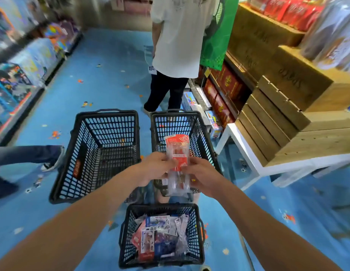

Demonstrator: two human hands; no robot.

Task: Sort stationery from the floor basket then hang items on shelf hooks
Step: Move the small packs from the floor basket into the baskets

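The fingers (169, 163) of the left hand (156, 168) and those of the right hand (202, 178) curl onto the two long edges of one blister pack (177, 151) and pinch it at about its middle, so both hands grasp the same item. The pack is held up in the air, roughly upright, with its red printed card toward the top and a clear moulded shell running down below the hands. What the shell holds is too blurred to tell. It looks light, and the card seems stiff enough to keep its shape. The clear plastic is probably smooth and slippery and could dent under a hard squeeze. I judge the card edges, or the top of the card where a hang hole would sit, a better hold than the bubble. Behind the pack, on the blue floor (111, 65), stands a black sorting basket (174, 114), with a second black basket (107, 114) just beside it to the left. Nearer the person, the floor basket (160, 206) holds a loose heap of carded packs (150, 237) and clear bags. Farther out, a person in a white shirt (176, 36) stands in the aisle near wooden crates (272, 122) stacked on a white counter (287, 166).
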